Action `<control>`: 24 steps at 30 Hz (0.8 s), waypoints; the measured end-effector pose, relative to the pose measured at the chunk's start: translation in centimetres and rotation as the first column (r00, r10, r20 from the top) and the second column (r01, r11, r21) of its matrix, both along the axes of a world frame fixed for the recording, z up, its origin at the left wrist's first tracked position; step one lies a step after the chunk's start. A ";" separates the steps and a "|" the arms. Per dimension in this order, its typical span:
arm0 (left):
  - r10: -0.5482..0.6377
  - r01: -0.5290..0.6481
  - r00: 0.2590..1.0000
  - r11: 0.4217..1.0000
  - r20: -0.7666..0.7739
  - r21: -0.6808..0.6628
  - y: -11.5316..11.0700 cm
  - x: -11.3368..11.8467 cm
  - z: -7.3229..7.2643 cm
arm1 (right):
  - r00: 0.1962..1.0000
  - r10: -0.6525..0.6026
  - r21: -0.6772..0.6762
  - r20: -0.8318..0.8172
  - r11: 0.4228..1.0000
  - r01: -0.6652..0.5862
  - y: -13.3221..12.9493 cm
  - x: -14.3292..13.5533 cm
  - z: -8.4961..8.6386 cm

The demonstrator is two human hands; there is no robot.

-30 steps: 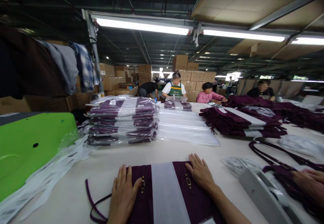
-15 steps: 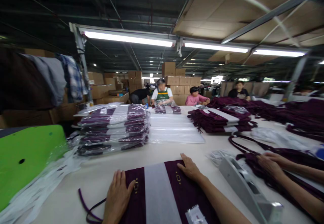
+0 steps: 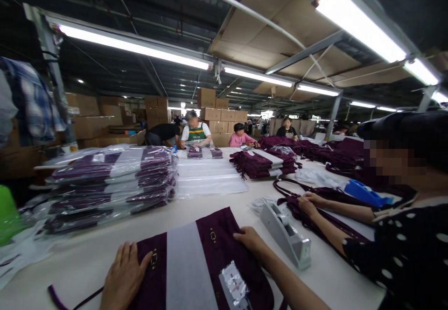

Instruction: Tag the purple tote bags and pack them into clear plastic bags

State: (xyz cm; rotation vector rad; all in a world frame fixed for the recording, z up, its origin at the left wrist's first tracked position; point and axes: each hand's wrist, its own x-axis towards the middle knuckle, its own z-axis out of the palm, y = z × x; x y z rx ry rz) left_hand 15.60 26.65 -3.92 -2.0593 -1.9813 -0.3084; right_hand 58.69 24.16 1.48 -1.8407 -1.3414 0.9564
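Note:
A dark purple cloth bag with small gold oval fittings lies flat on the table before me, a white paper band running down its middle. My left hand rests on its left side, fingers stretched out and thumb beside a fitting. At the right edge, my right hand has its fingers bent in and closed on the cloth. On the bag's lower right lies a small clear packet with a tag. A thin purple strap trails out to the left.
Plastic-wrapped purple bags are stacked at left, beside clear plastic sleeves. A grey tape dispenser stands at right, near a co-worker's hands on another purple piece. More purple bags are piled farther back.
The view has swung right, bringing the co-worker at right into sight. My right hand has gone from spread fingers on the cloth to closed fingers at its edge. The left hand stays flat.

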 end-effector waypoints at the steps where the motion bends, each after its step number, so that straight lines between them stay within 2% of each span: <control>1: 0.007 -0.007 1.000 1.000 -0.001 -0.006 0.0 0.0 0.1 | 0.999 0.016 -0.025 -0.041 1.000 -0.018 0.0 -0.3 -0.2; 3: 0.005 -0.005 1.000 1.000 0.002 -0.009 0.1 0.0 0.1 | 0.994 0.041 -0.056 -0.097 0.997 -0.047 -0.1 -0.6 -0.4; 6: -0.012 0.012 1.000 1.000 0.012 -0.003 0.2 -0.1 -0.2 | 0.995 0.034 -0.041 -0.089 0.998 -0.038 -0.2 -0.5 -0.4; 11: -0.034 0.032 0.998 0.999 0.050 0.026 0.1 -0.1 -0.5 | 0.990 -0.097 0.139 0.098 0.987 0.083 0.4 0.3 0.8; 15: -0.006 0.002 0.996 0.999 0.088 0.037 0.1 0.0 -0.6 | 0.982 -0.112 0.218 0.155 0.973 0.076 0.8 0.3 1.9; 18: 0.009 -0.014 0.994 0.999 0.113 0.044 0.2 0.0 -0.6 | 0.990 -0.097 0.201 0.100 0.977 0.075 1.3 0.0 2.6; 20: 0.001 -0.007 0.992 0.999 0.129 0.044 0.3 0.0 -0.6 | 0.998 -0.069 0.145 0.015 0.987 0.066 1.7 -0.5 2.7; 24: -0.017 0.009 0.988 0.999 0.154 0.051 0.3 -0.2 -0.6 | 0.986 0.002 0.015 -0.167 1.000 0.001 1.7 -1.9 1.8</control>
